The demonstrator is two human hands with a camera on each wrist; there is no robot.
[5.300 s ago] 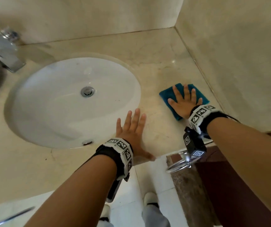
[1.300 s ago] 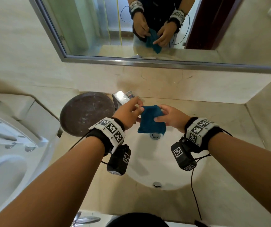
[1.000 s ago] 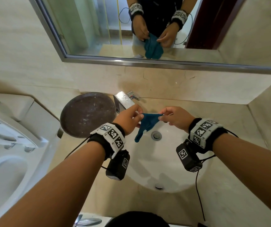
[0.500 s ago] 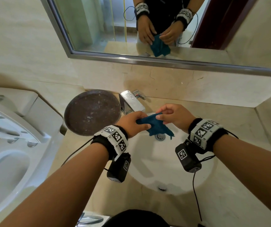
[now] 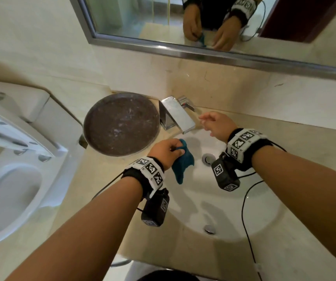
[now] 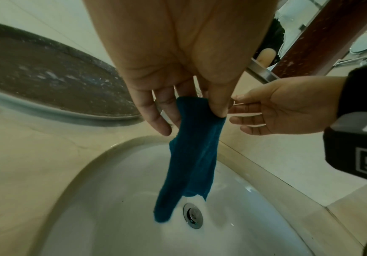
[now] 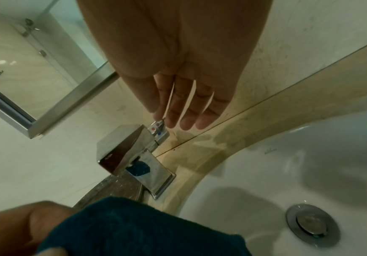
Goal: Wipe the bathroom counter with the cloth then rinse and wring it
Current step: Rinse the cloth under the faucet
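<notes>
A teal cloth (image 5: 183,162) hangs over the white sink basin (image 5: 234,207), pinched at its top by my left hand (image 5: 168,150). In the left wrist view the cloth (image 6: 191,155) dangles from thumb and fingers down toward the drain (image 6: 192,217). My right hand (image 5: 213,123) is empty, with straight fingers, just right of the chrome faucet (image 5: 176,115). In the right wrist view its fingertips (image 7: 182,119) hover close over the faucet's lever (image 7: 158,129); whether they touch it is unclear. No water runs.
A dark round tray (image 5: 121,123) sits on the beige counter (image 5: 106,183) left of the faucet. A toilet (image 5: 8,179) stands at the far left. A mirror (image 5: 203,23) hangs above the backsplash. Cables trail from both wrist cameras over the basin.
My right hand has let go of the cloth and moved up and back to the faucet lever. The left hand alone now holds the cloth, which hangs lower over the basin.
</notes>
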